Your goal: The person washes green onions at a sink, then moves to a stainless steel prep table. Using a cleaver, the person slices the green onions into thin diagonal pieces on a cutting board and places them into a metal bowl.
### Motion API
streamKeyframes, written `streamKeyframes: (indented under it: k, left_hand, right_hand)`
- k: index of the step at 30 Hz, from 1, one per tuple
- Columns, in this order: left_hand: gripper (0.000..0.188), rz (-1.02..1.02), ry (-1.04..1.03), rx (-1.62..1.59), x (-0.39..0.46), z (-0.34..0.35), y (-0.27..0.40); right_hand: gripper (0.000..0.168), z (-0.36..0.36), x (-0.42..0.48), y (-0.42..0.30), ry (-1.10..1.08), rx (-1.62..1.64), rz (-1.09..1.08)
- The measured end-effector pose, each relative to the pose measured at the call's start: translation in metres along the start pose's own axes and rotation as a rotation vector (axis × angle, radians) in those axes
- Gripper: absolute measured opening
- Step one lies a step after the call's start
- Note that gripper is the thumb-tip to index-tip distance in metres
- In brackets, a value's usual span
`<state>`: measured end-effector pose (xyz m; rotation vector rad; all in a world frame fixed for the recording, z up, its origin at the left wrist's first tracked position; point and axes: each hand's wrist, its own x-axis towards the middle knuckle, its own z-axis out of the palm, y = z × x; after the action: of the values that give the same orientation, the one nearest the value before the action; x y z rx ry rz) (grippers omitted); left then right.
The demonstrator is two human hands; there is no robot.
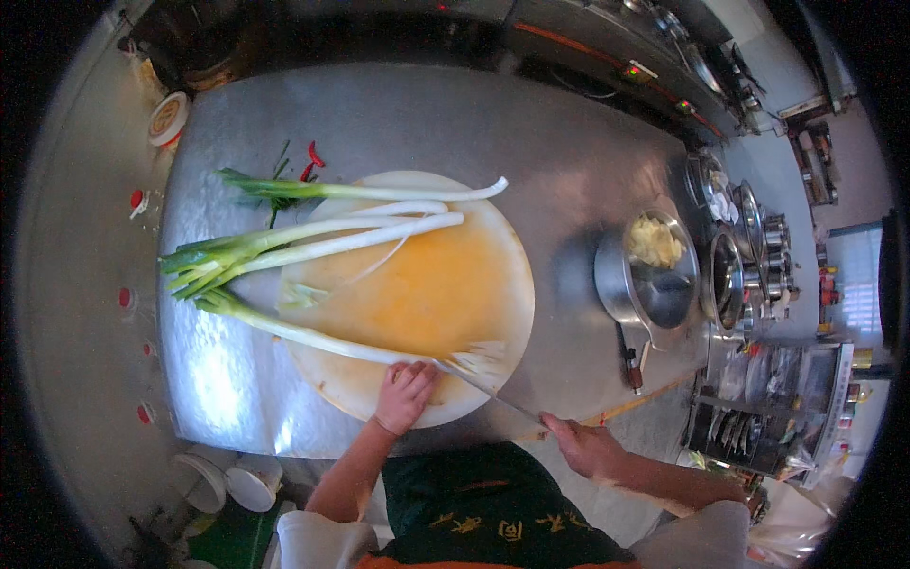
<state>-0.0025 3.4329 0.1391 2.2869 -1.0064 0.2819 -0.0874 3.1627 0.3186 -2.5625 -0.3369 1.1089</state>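
My left hand [407,393] holds the white end of a large leek or green onion stalk [313,336] down on a round cutting board [426,284]. In my right hand [584,447] is the handle of a knife [490,395], its blade tip end against the stalk beside my left fingers. Thin white cut slices [482,358] lie on the board just beyond the blade. Several more long stalks [341,245] rest across the board's upper left, their green leaves over its edge. A small pale green leaf piece [302,294] lies on the board.
Red chilies [314,154] and thin green stems lie above the board on the metal table [569,114]. To the right stands a steel pot [613,277] with pale yellow pieces [654,243]; a dark-handled tool [631,366] lies near it. Metal bowls [726,281] stand farther right.
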Motion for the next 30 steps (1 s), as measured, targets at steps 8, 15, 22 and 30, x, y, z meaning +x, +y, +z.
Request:
streamKeyframes:
  k: [8,15,22,30]
  left_hand:
    - [0.031,-0.032,-0.02,-0.039,-0.002,0.002,0.0]
    - [0.032,-0.032,-0.001,-0.048,-0.001,0.0,0.0]
    - [0.031,-0.033,-0.004,-0.018,0.002,-0.001,0.001]
    - [0.032,-0.037,-0.018,-0.024,-0.003,0.0,0.001]
  right_hand:
    - [0.048,-0.005,0.024,-0.01,-0.024,-0.051,-0.035]
    - [0.044,-0.016,0.03,-0.007,-0.06,-0.086,-0.042]
    - [0.044,-0.006,0.076,-0.022,-0.225,0.361,0.241]
    - [0.039,0.032,0.032,0.026,-0.229,0.088,0.163]
